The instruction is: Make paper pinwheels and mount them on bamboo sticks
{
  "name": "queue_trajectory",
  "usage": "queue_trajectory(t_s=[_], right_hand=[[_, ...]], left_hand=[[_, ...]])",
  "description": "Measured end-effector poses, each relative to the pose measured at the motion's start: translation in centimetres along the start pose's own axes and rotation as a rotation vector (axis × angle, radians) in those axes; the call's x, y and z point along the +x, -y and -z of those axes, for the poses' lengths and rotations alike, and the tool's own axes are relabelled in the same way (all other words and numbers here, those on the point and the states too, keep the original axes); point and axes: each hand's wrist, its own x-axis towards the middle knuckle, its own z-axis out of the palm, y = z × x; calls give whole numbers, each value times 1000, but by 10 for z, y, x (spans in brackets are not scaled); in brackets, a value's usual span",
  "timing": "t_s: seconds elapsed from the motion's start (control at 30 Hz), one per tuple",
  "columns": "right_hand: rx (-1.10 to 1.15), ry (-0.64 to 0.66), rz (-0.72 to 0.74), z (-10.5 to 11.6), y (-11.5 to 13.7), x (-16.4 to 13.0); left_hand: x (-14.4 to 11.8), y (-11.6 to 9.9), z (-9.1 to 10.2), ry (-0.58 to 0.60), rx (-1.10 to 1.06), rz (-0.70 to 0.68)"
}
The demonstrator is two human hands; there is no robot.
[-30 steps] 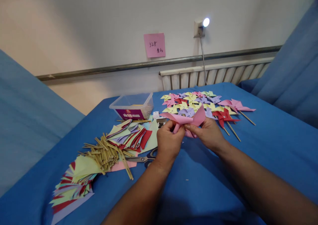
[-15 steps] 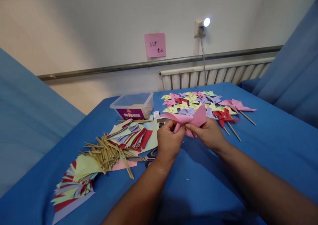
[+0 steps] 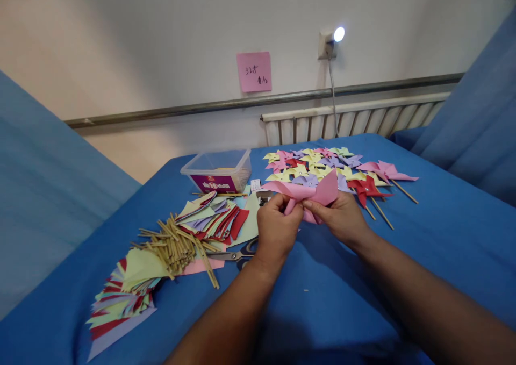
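Both hands meet above the middle of the blue table [image 3: 443, 230], pinching a pink paper pinwheel [image 3: 318, 191] whose folded flaps spread up and outward. My left hand [image 3: 277, 229] grips its centre from the left and my right hand [image 3: 342, 217] holds it from the right. Just behind the hands lies a spread of finished pinwheels [image 3: 322, 163] in yellow, pink, purple and red, some on wooden sticks.
Scissors [image 3: 231, 255] lie just left of my left wrist. A heap of wooden sticks [image 3: 177, 244] rests on fanned coloured paper squares [image 3: 121, 295], with more paper [image 3: 217, 220] behind. A clear plastic box [image 3: 217, 170] stands at the back. A radiator and a lamp line the wall.
The hands and pink pinwheel have hardly moved; the whole view has shifted slightly as the head moved.
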Motion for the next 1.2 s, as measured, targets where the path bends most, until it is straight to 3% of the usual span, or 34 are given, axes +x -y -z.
queue_trajectory(t_s=[1.2], right_hand=[[55,-47,-43,1,1,1]], left_hand=[[3,-3,6,104,-58,0]])
